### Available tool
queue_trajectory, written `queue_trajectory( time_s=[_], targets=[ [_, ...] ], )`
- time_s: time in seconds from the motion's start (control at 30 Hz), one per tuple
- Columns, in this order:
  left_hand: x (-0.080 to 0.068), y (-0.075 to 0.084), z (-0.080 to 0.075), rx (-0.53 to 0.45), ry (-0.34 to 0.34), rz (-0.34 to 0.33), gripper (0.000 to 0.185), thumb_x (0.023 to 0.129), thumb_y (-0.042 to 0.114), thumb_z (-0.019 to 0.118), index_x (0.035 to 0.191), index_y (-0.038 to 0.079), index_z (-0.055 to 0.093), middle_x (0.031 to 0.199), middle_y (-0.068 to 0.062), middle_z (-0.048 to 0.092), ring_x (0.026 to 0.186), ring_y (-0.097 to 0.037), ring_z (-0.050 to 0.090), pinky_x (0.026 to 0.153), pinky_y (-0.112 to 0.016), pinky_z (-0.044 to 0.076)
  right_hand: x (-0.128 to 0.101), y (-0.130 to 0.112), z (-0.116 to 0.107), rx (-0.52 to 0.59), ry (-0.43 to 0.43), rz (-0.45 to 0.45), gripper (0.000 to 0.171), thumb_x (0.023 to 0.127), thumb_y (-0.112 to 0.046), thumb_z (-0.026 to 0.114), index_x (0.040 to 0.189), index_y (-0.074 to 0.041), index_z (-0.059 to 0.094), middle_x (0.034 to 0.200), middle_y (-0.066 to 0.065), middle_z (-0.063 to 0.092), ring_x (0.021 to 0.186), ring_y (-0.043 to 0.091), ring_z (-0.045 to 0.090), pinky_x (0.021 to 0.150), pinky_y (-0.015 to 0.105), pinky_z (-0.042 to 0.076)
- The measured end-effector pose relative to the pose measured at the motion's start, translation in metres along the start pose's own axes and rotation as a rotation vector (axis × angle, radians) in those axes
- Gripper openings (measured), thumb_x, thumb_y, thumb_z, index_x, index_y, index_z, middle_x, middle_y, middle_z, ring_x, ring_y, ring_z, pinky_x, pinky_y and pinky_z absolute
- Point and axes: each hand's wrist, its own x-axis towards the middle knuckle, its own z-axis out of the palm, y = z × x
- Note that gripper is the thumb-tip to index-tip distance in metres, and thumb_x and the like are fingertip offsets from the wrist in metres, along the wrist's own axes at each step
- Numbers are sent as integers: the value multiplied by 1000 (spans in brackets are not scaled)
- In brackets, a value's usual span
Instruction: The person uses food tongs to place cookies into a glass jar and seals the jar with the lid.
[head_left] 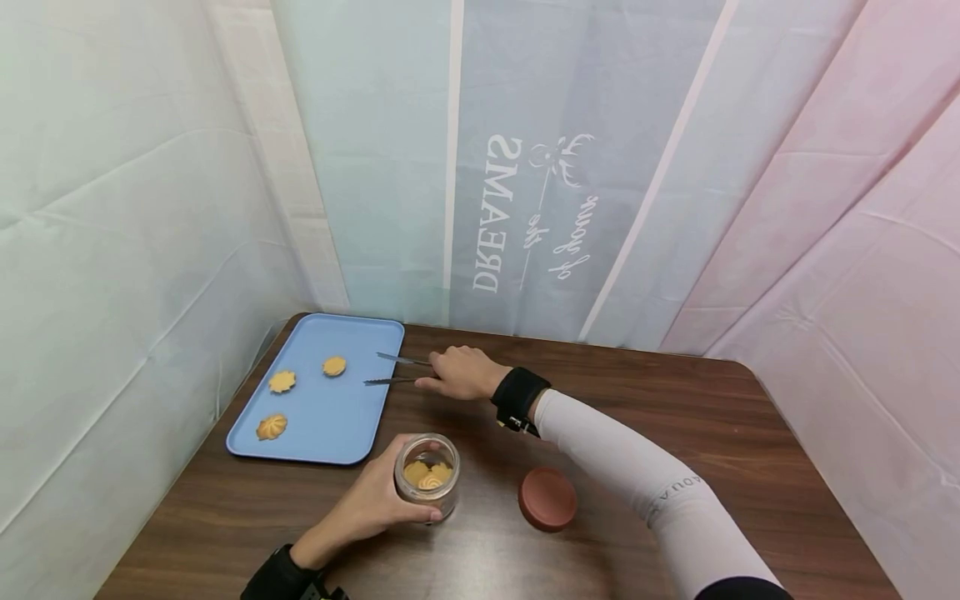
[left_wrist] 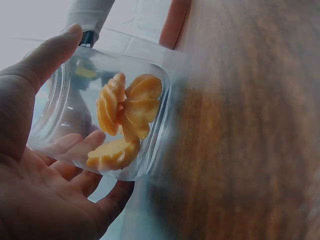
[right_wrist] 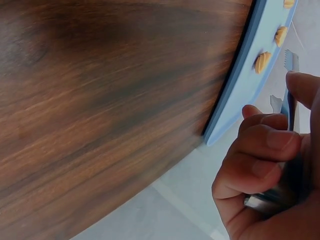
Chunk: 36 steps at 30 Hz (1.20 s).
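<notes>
My left hand (head_left: 375, 497) grips a clear glass jar (head_left: 450, 502), its mouth facing up, thumb on one side and fingers round the other. Inside the jar lie several ridged yellow cookies (left_wrist: 140, 107). My right hand (head_left: 467, 373) holds metal tongs (head_left: 401, 380), curled round their handle in the right wrist view. The two serrated tips (right_wrist: 291, 60) stand apart with nothing between them, over the right edge of a blue tray (head_left: 330, 425). On that tray are three cookies: one near the middle (head_left: 334, 366), one at the left (head_left: 282, 382) and one at the front left (head_left: 272, 427).
A round reddish-brown lid (head_left: 547, 498) lies on the dark wooden table (head_left: 675, 417), right of the jar. Hanging fabric with printed lettering (head_left: 498, 212) closes off the back, and more fabric (head_left: 112, 250) hangs along the left and right sides.
</notes>
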Motion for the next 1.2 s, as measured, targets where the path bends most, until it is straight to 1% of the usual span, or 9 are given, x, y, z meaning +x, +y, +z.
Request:
queue_trajectory(
  time_s=[0.2,0.3,0.4,0.53,0.7,0.87,0.97,1.2],
  targets=[
    [0,-1,0,-3,11,0,85,74,31,99,143,17,51,137,2,64,125,-24,61,106,-34,47,11,-5,7,-1,-17,5,44,108,-55,52,98,-15,65,74,-2,58,65,13,62,57,28,47],
    [-1,0,2,-14,6,-6,85,74,31,99,143,19,51,137,4,63,125,-23,61,106,-34,47,15,-6,12,-1,-28,10,43,109,-55,52,97,-15,64,74,-1,58,65,12,61,57,28,47],
    [-1,0,2,-17,5,-6,86,73,31,100,143,20,51,137,6,63,125,-21,61,106,-33,47,19,-8,15,-5,-36,10,44,109,-55,52,99,-14,66,74,-1,58,66,13,62,58,28,48],
    [0,0,2,-19,11,-8,88,72,31,100,143,20,50,137,6,64,126,-21,61,107,-33,47,27,-13,16,-15,-39,8,45,109,-55,52,102,-13,67,74,-1,58,67,14,63,58,29,49],
    [0,-1,1,-21,13,-14,88,72,31,100,144,19,50,137,5,64,126,-24,62,106,-32,47,39,-19,18,-23,-42,7,44,109,-54,53,96,-13,66,72,0,57,64,15,62,55,29,47],
    [-1,-3,0,-6,17,16,85,74,30,100,143,17,51,136,3,65,124,-24,62,105,-33,48,51,-25,21,-34,-33,19,45,109,-54,52,93,-14,66,72,0,57,65,14,61,56,30,48],
    [0,-4,0,-6,12,33,84,75,28,99,143,17,51,137,2,65,124,-23,62,106,-34,48,58,-26,24,-30,-37,30,45,109,-54,52,90,-15,64,72,-2,55,64,14,60,55,29,46],
    [0,-6,0,-22,3,34,84,75,26,99,144,18,50,138,3,65,126,-23,62,106,-33,47,69,-28,29,-24,-47,50,46,109,-53,53,83,-15,58,66,-3,48,60,14,57,55,29,45]
  ],
)
